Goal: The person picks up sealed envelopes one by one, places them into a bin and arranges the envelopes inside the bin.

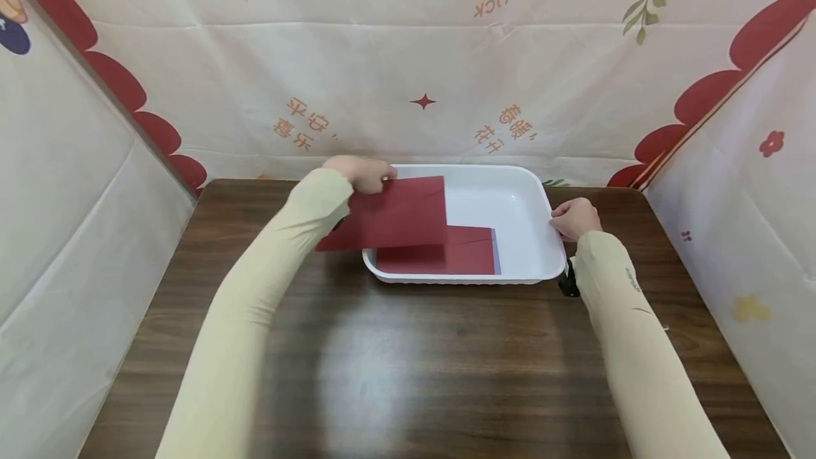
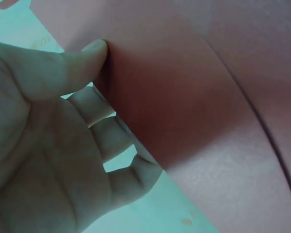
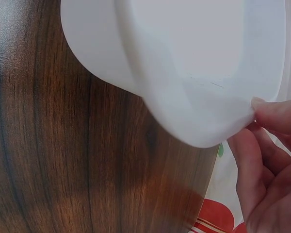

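Note:
Between thumb and fingers, my left hand (image 1: pixel 366 174) pinches the edge of a red envelope (image 1: pixel 401 214), held over the left part of a white tray (image 1: pixel 523 225). The envelope's flap line shows as a curved crease in the left wrist view, where the thumb (image 2: pixel 87 63) lies on its face. Below it, inside the tray, lies another red envelope (image 1: pixel 472 250) with a bluish strip along its right side. My right hand (image 1: pixel 576 218) pinches the tray's right rim; the right wrist view shows the thumb (image 3: pixel 276 116) over that rim (image 3: pixel 203 138).
The tray stands at the back of a dark brown wooden table (image 1: pixel 446 360). Behind it hangs a white printed cloth (image 1: pixel 382 76) with red and orange patterns, and cloth walls (image 1: pixel 64 232) border the left and right sides.

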The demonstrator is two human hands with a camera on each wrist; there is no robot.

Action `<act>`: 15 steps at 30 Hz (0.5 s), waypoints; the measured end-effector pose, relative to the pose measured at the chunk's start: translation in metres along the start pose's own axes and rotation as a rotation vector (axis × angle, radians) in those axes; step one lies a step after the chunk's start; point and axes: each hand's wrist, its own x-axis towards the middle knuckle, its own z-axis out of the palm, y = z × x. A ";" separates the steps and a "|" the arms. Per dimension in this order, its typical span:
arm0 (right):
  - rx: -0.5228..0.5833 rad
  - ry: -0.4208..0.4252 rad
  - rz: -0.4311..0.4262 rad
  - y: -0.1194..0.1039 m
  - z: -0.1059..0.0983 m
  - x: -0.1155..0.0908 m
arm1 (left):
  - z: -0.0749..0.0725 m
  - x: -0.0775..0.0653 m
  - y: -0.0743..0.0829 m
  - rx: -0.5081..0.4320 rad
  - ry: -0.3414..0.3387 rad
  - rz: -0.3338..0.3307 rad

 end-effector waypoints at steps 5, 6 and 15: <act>-0.008 0.007 -0.003 0.001 0.001 -0.001 | -0.006 0.024 0.026 0.010 -0.030 0.009; -0.010 0.012 -0.004 0.001 0.001 -0.002 | -0.006 0.028 0.030 0.017 -0.028 0.006; 0.000 0.013 -0.008 0.003 0.000 0.000 | -0.002 0.045 0.067 0.064 0.005 -0.061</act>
